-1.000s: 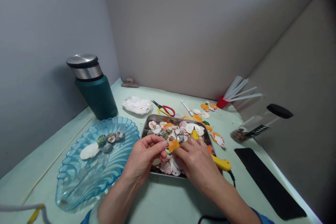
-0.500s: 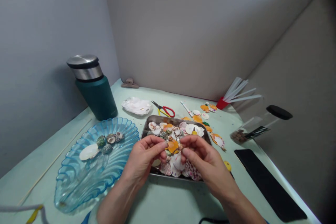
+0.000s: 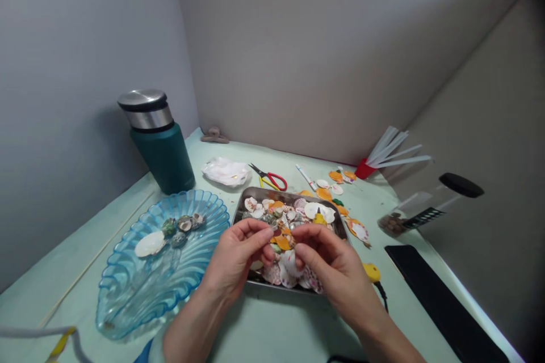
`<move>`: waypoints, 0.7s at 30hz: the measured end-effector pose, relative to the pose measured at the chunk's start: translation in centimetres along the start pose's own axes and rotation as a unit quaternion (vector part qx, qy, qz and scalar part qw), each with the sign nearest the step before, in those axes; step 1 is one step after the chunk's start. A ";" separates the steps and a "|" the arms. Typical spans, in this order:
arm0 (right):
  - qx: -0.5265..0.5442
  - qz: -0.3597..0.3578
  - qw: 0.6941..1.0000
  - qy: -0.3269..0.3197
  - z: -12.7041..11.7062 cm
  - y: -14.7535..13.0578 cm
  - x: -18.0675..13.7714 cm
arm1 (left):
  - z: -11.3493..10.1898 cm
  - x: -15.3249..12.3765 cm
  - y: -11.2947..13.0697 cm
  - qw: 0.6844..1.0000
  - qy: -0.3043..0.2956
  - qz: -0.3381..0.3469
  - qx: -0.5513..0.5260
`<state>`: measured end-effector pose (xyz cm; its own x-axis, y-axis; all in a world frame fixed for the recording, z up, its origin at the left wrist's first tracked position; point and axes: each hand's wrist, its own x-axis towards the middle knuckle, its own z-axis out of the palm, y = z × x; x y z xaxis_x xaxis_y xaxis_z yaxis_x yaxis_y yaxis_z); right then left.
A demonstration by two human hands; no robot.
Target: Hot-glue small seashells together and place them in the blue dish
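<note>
Above a metal tray (image 3: 293, 291) of seashells, my left hand (image 3: 238, 247) pinches an orange shell (image 3: 281, 242) between thumb and forefinger. Facing it, my right hand (image 3: 330, 258) is closed in a pinch at a small brownish shell (image 3: 291, 240) on the orange shell's right side; the fingertips partly hide it. The two hands are a finger's width apart. In the tray beneath lie white scallop shells (image 3: 288, 266), speckled shells and small spiral shells. A yellow-capped tip (image 3: 319, 216) sticks up by a large white shell at the tray's back right.
On the left stands a blue scalloped dish (image 3: 128, 295) holding several shells, with a green bottle (image 3: 164, 156) behind it. Scissors (image 3: 272, 178), a white packet (image 3: 227, 172) and a marker (image 3: 306, 177) lie behind the tray. At right are glue sticks (image 3: 395, 150), a jar (image 3: 411, 210) and a yellow-handled tool (image 3: 371, 272).
The view has shifted slightly, so everything sits a little further right. Both hands keep their pinch above the tray; the orange shell between them looks slightly turned.
</note>
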<state>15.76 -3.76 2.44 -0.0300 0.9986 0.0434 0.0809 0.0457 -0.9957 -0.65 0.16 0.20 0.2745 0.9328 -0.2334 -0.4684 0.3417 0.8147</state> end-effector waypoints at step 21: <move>-0.133 -0.212 0.961 0.121 1.5 -0.4 -0.5 | 0.3 -0.3 0.2 1.000 0.001 0.005 0.015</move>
<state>14.30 -4.34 2.65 0.1139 0.8642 0.4901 0.3647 0.4225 -0.8298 -0.57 -0.11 0.60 0.2682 0.9364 -0.2265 -0.4449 0.3289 0.8330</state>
